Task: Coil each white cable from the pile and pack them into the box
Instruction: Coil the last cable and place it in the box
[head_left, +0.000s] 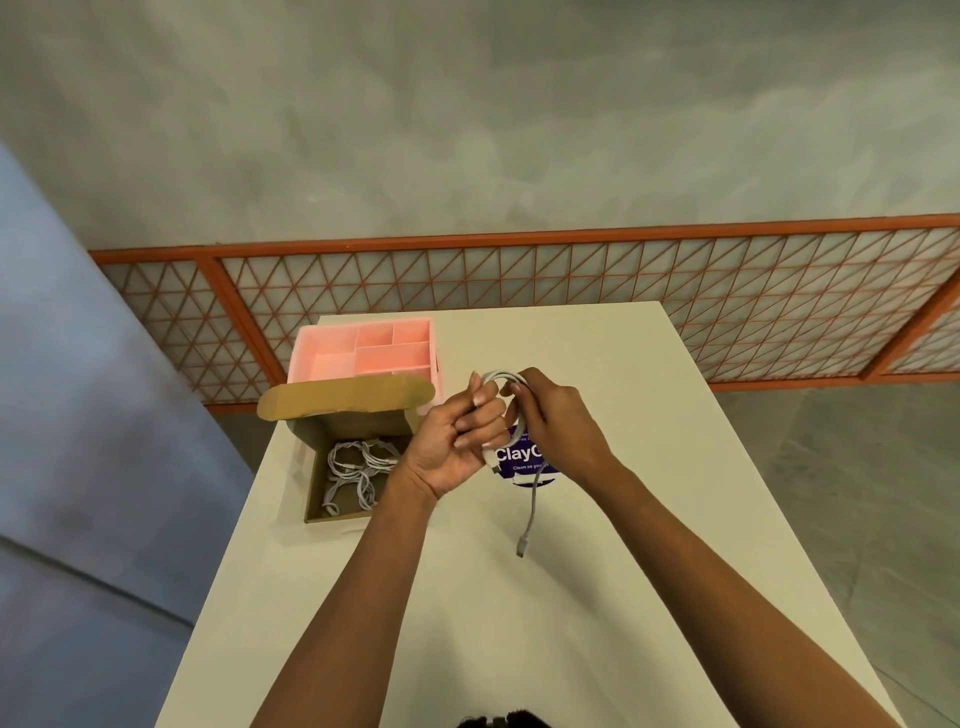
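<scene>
Both my hands hold one white cable (531, 514) above the middle of the white table (519, 623). My left hand (457, 441) grips the coiled loops, palm up. My right hand (556, 415) pinches the loop at its top. The cable's free end hangs down, its plug just above the table. To the left stands the open cardboard box (311, 483), its flap folded back, with several coiled white cables (356, 470) inside. No loose pile of cables shows on the table.
A pink compartment tray (363, 348) stands behind the box at the table's far left. A purple round sticker (524, 457) lies on the table under my hands. An orange lattice panel (675, 291) lies on the floor beyond the table.
</scene>
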